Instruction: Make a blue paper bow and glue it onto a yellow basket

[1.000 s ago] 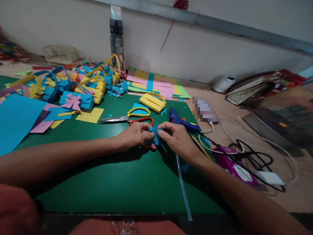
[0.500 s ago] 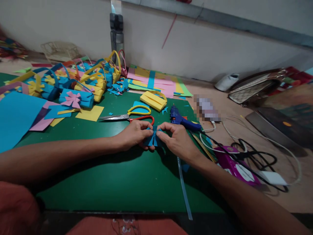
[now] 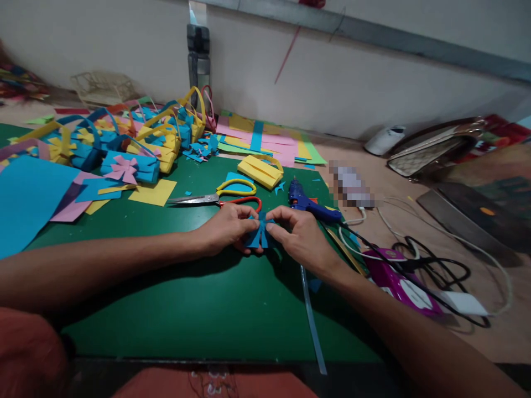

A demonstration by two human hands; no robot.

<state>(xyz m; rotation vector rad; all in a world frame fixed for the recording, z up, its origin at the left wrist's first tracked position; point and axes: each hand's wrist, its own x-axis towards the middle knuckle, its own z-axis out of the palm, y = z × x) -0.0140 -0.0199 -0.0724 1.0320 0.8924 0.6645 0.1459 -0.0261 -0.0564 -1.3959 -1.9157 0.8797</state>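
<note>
Between my two hands is a small blue paper bow (image 3: 260, 237), its cut tails pointing down toward me. My left hand (image 3: 230, 228) grips its left side with thumb and fingers, some fingertips showing beneath. On the other side my right hand (image 3: 301, 235) pinches the bow's right part. Scissors (image 3: 207, 198) with one yellow and one red handle lie just beyond my left hand. A blue glue gun (image 3: 309, 202) rests past my right hand. Farther back sits a yellow paper bag (image 3: 260, 171) with a handle. A clear glue stick (image 3: 312, 320) lies below my right wrist.
Several small paper bags (image 3: 130, 167) with bows crowd the back left, near a large blue sheet (image 3: 33, 193). Coloured paper sheets (image 3: 269, 138) lie at the back of the green board (image 3: 174, 320). At right are tangled cables (image 3: 440, 260), a purple box (image 3: 398, 282) and a blurred phone (image 3: 352, 185).
Both hands keep their hold on the blue paper bow, with barely any finger movement. The camera view has shifted very slightly; everything else stays in place.
</note>
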